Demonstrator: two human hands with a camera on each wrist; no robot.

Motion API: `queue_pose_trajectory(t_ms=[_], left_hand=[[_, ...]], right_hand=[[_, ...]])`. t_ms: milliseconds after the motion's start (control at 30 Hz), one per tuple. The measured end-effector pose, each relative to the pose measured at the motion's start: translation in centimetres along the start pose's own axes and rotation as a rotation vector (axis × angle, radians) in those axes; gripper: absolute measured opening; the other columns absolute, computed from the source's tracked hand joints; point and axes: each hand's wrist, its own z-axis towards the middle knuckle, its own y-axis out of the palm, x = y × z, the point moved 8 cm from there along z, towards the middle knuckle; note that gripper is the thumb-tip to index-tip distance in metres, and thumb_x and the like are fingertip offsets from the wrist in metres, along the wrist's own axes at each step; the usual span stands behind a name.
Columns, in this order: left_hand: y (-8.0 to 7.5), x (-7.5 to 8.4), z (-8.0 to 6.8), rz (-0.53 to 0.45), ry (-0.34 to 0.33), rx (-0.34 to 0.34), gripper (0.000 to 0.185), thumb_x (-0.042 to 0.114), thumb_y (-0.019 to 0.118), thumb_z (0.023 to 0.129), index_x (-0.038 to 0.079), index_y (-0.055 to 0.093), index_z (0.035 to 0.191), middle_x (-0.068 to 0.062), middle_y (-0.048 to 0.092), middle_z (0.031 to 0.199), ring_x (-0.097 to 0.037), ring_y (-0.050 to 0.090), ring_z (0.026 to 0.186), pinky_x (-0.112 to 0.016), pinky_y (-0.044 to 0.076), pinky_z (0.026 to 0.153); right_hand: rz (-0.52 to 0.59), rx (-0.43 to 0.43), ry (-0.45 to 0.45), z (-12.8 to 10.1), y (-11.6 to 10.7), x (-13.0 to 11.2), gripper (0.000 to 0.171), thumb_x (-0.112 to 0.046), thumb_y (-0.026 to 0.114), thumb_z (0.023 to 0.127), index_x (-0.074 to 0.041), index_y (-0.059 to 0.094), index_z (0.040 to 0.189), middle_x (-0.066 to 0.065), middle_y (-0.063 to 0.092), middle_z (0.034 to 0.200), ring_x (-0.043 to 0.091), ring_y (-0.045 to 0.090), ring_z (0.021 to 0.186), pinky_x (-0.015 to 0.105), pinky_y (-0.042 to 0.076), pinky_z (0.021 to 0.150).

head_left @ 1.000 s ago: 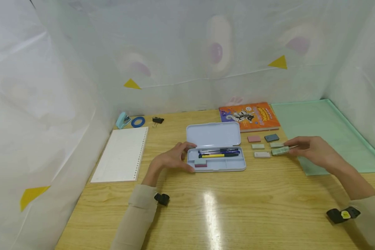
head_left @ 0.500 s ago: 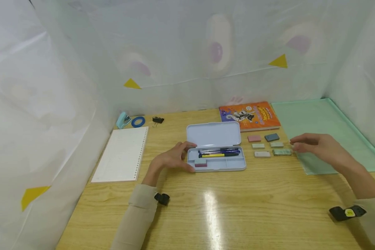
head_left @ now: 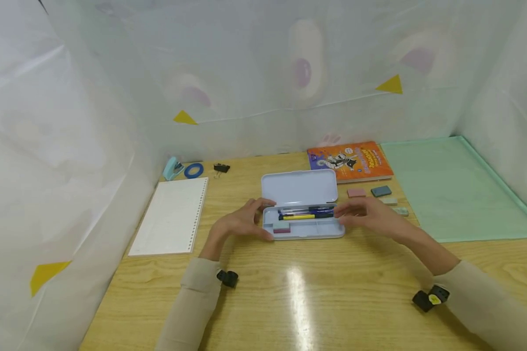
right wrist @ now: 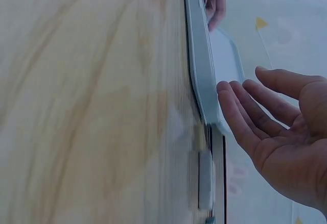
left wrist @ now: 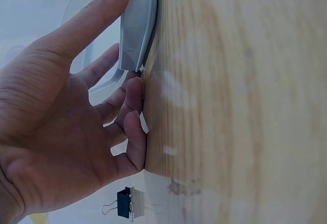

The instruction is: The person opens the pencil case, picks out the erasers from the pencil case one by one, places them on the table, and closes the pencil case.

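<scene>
The glossy wooden table (head_left: pixel 290 292) carries everything; on it the pale blue tin pencil case (head_left: pixel 303 222) lies open in front of me, its smooth rounded lid flat behind the tray. My left hand (head_left: pixel 239 225) steadies its left end, thumb on the rim, fingers straight. My right hand (head_left: pixel 369 217) hovers at the right end, fingers loose, holding nothing. Inside sit slim pens (head_left: pixel 305 213) and two small erasers (head_left: pixel 282 227); I judge the packing partly done, since a pink eraser (head_left: pixel 356 193), a dark one (head_left: pixel 381 191) and two pale blocks (head_left: pixel 395 205) lie outside.
</scene>
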Motion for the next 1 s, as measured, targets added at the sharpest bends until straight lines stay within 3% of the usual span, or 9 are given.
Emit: queue_pose_trajectory(t_ms=[133, 467, 733, 1000], left_hand=[[0.0, 0.0, 0.0, -0.002, 0.0, 0.002, 0.09, 0.035, 0.093, 0.079, 0.027, 0.042, 0.153, -0.007, 0.043, 0.137, -0.024, 0.045, 0.117, -0.04, 0.042, 0.101], [0.0, 0.0, -0.1, 0.01, 0.0, 0.005, 0.09, 0.039, 0.093, 0.079, 0.029, 0.042, 0.153, -0.008, 0.043, 0.138, -0.025, 0.045, 0.119, -0.042, 0.042, 0.102], [-0.1, 0.0, -0.2, 0.02, 0.003, 0.007, 0.089, 0.039, 0.092, 0.08, 0.03, 0.042, 0.153, -0.009, 0.043, 0.138, -0.025, 0.045, 0.116, -0.042, 0.043, 0.099], [-0.2, 0.0, -0.2, 0.017, 0.009, 0.005, 0.089, 0.039, 0.092, 0.08, 0.03, 0.042, 0.153, -0.009, 0.042, 0.136, -0.024, 0.044, 0.113, -0.041, 0.043, 0.096]], right_hand=[[0.009, -0.046, -0.068, 2.1, 2.8, -1.6, 0.026, -0.014, 0.07, 0.101, -0.004, 0.071, 0.125, 0.012, 0.073, 0.12, 0.022, 0.068, 0.108, 0.026, 0.054, 0.088], [-0.033, -0.078, -0.119, 6.1, 7.8, -4.2, 0.025, -0.007, 0.071, 0.098, -0.002, 0.072, 0.123, 0.012, 0.073, 0.118, 0.022, 0.067, 0.103, 0.038, 0.054, 0.089], [-0.044, -0.131, -0.121, 7.7, 10.4, -5.3, 0.029, -0.005, 0.073, 0.095, -0.002, 0.071, 0.124, 0.011, 0.073, 0.118, 0.022, 0.069, 0.103, 0.038, 0.056, 0.087], [-0.151, -0.085, -0.167, 8.3, 11.3, -6.1, 0.028, 0.004, 0.079, 0.086, -0.003, 0.075, 0.113, 0.008, 0.074, 0.105, 0.017, 0.069, 0.091, 0.033, 0.056, 0.082]])
